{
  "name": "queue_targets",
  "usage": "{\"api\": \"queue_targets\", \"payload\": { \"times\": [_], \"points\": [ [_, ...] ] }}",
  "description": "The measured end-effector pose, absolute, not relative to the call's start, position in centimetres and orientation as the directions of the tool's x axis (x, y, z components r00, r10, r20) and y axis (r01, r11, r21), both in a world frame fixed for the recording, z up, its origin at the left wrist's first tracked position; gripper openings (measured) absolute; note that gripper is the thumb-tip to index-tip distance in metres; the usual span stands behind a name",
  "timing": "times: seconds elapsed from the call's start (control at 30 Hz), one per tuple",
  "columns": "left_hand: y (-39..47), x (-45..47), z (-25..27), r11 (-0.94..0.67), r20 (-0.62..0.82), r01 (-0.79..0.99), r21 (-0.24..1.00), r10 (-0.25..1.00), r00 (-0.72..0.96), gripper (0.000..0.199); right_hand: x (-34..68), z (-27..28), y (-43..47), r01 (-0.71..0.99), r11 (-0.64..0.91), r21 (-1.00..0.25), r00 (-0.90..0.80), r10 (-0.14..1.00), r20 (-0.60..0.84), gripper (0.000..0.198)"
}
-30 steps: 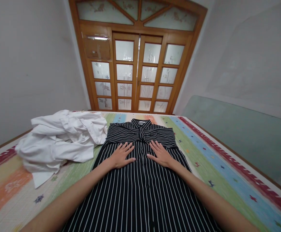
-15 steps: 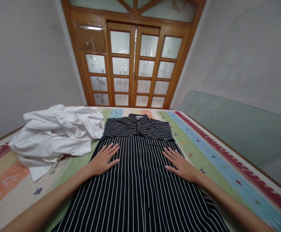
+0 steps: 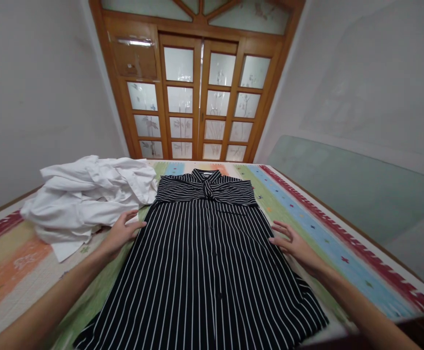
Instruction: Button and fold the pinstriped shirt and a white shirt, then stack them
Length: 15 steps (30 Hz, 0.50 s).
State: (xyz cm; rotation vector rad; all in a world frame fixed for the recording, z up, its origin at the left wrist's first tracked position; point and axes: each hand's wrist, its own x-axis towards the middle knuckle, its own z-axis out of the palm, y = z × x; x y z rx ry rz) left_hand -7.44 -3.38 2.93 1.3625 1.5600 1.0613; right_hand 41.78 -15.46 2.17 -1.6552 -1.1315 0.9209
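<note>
A black shirt with white stripes [image 3: 197, 257] is lying front up down the middle of the frame, its collar [image 3: 206, 175] pointing toward the top and its hem spreading into the bottom. That placing is probably giving both hands equal reach to its 2 long sides. Its 2 sleeves [image 3: 178, 190] are crossing over the chest just below the collar, which seems to be keeping them inside the shirt's outline.

The left hand [image 3: 123, 231], left of centre, is opening its fingers at 1 side edge; the right hand [image 3: 292, 247], right of centre, is matching it at the other. Neither is gripping; both are curving loosely, thumbs inward, apparently to be following the edges. Whether the fingertips are pressing on the fabric, I cannot tell.

A crumpled white cloth [image 3: 88, 197] is sitting at the left of the frame, mostly beside the shirt, perhaps so that the middle is serving the shirt alone. A patterned cover [image 3: 308, 228] is lying under both, probably giving them a flat base.
</note>
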Motion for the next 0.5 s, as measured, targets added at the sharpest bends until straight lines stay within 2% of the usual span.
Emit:
{"api": "queue_targets", "payload": {
  "times": [0.07, 0.2, 0.37, 0.5],
  "points": [
    [-3.4, -7.2, 3.6, 0.144, -0.116, 0.26, 0.955, 0.986, -0.118, 0.062, 41.5, 2.6, -14.6, 0.199, -0.233, -0.952, 0.296, 0.94, -0.168, 0.078],
    [-3.2, -6.3, 3.7, 0.228, -0.218, 0.152, 0.962, 0.973, -0.079, 0.08, 41.6, 2.6, -11.9, 0.091, -0.252, -0.963, 0.187, 0.954, -0.232, 0.071],
    [-2.1, -4.9, 3.6, 0.209, -0.215, 0.084, 0.974, 0.974, 0.066, 0.087, 42.6, 2.5, -8.3, 0.216, -0.257, -0.942, 0.143, 0.963, -0.23, 0.044],
    [-1.4, -5.2, 3.8, 0.141, -0.147, 0.056, 0.988, 0.983, 0.108, 0.089, 44.0, 2.6, -7.7, 0.269, -0.167, -0.948, 0.17, 0.978, -0.124, 0.046]
  ]
}}
